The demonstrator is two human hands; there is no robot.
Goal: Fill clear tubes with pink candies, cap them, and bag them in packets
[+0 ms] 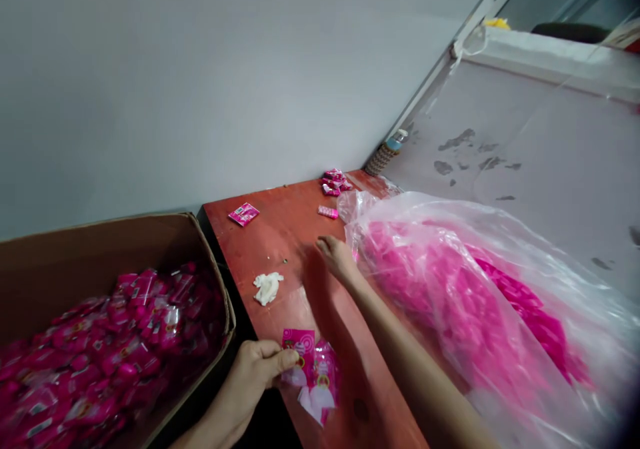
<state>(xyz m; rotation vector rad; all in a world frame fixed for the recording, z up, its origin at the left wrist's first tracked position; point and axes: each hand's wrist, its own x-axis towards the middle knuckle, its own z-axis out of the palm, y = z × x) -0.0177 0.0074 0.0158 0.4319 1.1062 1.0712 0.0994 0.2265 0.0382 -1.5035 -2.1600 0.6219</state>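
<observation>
My left hand [257, 369] is closed at the near left edge of the red table, pinching a pink printed packet [299, 342] between thumb and fingers. Against that packet lies another pink packet [324, 372] with clear film and a white part at its lower end. My right hand [337, 257] is stretched out over the middle of the table, its fingers curled together; whether anything small is in them is hidden. Just beyond it is a small pink strip-shaped piece [328, 212]. To its right lies a large clear plastic bag [450, 289] full of pink pieces.
A cardboard box [227, 302] heaped with pink packets [140, 329] stands at the left. On the table [280, 229] are a crumpled white scrap [267, 288], a flat pink packet [244, 214] and a small pink pile [335, 182]. A bottle [387, 152] stands in the back corner by the wall.
</observation>
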